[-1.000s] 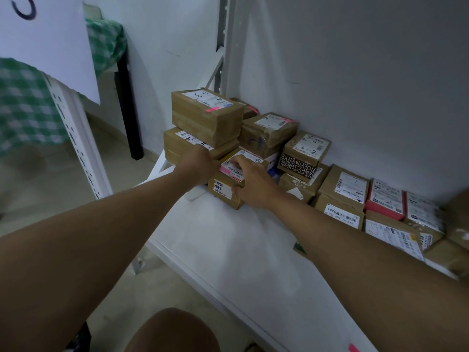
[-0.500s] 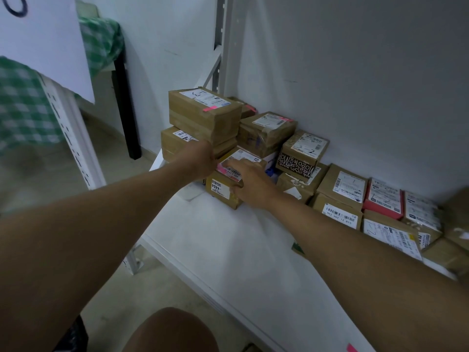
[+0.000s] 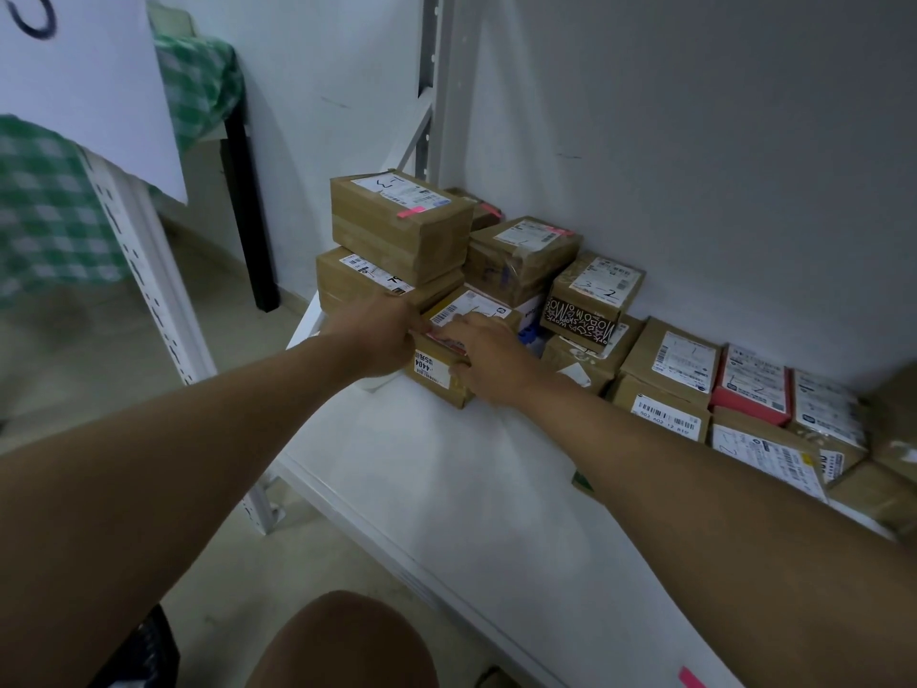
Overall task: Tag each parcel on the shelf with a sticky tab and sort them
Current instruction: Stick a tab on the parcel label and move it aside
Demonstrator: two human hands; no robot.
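Head view gives me the white shelf [image 3: 446, 489], cardboard parcels stacked along its back from the left corner rightward. My left hand [image 3: 382, 335] and right hand [image 3: 489, 357] both grip the small front parcel [image 3: 439, 372], which rests on the shelf against the left stack. A pink sticky tab [image 3: 449, 341] shows between them on its top.

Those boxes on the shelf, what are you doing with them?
A person is reaching both hands to a small brown parcel at the front of the pile on the white shelf. The left hand is at its left edge and the right hand lies over its top, where something pink shows. Two parcels behind, the top box and its neighbour, already carry pink tabs. More parcels line the wall to the right.
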